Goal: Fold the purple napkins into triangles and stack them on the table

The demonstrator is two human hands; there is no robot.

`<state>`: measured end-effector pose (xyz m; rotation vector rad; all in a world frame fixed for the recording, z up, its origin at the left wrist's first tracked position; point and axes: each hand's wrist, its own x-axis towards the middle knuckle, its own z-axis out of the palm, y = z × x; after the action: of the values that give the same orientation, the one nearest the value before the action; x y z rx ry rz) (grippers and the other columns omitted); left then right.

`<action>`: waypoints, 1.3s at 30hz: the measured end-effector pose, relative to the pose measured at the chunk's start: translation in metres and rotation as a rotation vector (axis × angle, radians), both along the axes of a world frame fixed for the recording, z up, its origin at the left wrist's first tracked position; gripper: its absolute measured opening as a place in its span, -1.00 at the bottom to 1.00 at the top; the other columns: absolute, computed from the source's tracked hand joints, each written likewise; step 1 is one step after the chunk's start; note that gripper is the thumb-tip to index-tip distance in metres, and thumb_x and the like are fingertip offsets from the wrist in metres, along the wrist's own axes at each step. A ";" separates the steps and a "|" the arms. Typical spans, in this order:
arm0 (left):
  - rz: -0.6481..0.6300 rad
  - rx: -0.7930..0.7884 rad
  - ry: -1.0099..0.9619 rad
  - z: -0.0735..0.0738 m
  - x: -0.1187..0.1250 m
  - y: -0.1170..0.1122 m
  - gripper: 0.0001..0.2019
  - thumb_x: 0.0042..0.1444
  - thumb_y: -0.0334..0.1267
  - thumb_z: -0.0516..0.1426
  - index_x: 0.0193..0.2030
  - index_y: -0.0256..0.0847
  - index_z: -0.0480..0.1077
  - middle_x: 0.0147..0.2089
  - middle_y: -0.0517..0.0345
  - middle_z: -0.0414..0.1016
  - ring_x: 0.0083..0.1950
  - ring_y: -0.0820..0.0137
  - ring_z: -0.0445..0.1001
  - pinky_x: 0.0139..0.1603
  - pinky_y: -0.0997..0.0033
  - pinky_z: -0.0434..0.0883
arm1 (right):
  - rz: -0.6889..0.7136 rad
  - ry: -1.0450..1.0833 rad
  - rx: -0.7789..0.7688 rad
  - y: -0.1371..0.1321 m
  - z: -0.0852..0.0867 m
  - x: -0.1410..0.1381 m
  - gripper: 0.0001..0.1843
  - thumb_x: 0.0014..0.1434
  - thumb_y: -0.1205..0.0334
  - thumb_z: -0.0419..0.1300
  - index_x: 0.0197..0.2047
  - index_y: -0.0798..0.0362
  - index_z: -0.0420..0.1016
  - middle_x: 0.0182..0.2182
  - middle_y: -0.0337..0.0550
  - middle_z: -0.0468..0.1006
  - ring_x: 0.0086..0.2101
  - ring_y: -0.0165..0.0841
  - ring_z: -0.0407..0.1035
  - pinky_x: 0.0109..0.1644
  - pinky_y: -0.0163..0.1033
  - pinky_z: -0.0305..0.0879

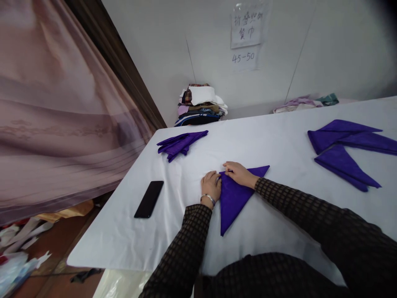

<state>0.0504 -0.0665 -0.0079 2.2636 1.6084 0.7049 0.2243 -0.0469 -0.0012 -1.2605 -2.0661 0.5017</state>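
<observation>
A purple napkin (234, 203), folded into a triangle, lies on the white-covered table (182, 244) in front of me. At its upper left corner my left hand (211, 185), with a bracelet on the wrist, has its fingers curled in against the cloth. My right hand (238, 174) reaches across the top edge and pinches the cloth close to that same corner. The exact fingertip contact is partly hidden. One point of the triangle extends to the right behind my right wrist, and another points towards me.
A folded purple napkin (181, 145) lies at the back left, above a black phone (149, 199). More folded purple napkins (344, 161) lie at the right. Stacked clothes (201, 105) stand behind the table by the wall. A pink curtain (62, 103) hangs at the left.
</observation>
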 end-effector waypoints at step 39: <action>0.010 0.016 0.026 -0.001 0.001 0.001 -0.77 0.12 -0.36 0.06 -0.15 -0.07 0.50 0.07 0.11 0.45 0.16 0.27 0.30 0.20 0.10 0.21 | -0.083 -0.136 0.011 0.008 -0.008 -0.014 -0.87 0.11 0.37 0.18 -0.45 0.04 0.36 -0.20 -0.10 0.51 -0.06 -0.25 0.31 0.05 -0.13 0.12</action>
<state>0.0510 -0.0655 -0.0090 2.2875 1.6322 0.6957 0.2101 -0.0384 -0.0094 -1.4023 -2.1139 0.3755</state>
